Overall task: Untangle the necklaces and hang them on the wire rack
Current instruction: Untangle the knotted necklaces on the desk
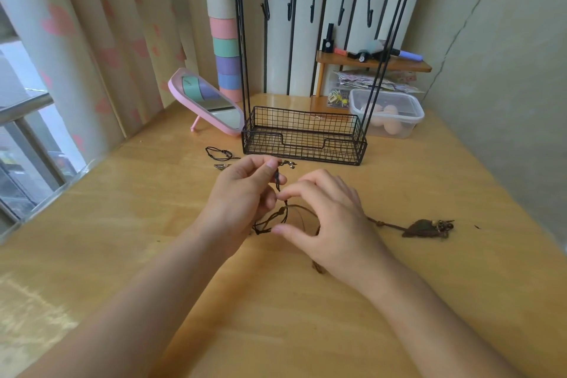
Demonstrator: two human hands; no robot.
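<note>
The left hand (pixel 245 193) is pinching the tangled necklaces (pixel 277 216) high by the beaded end, and the right hand (pixel 328 221) is nipping the loops below. The hands are close together, just above the table (pixel 399 301), in front of the wire rack (pixel 303 139). The cords are looking light, limp, snag-prone — probably best gripped right beside the knot. One cord is trailing rightward to its pendant (pixel 426 228), lying flat.

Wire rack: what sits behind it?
A clear lidded box of pinkish rounded items and a wooden shelf of cosmetics; the wire rack screens the box's lower left.
</note>
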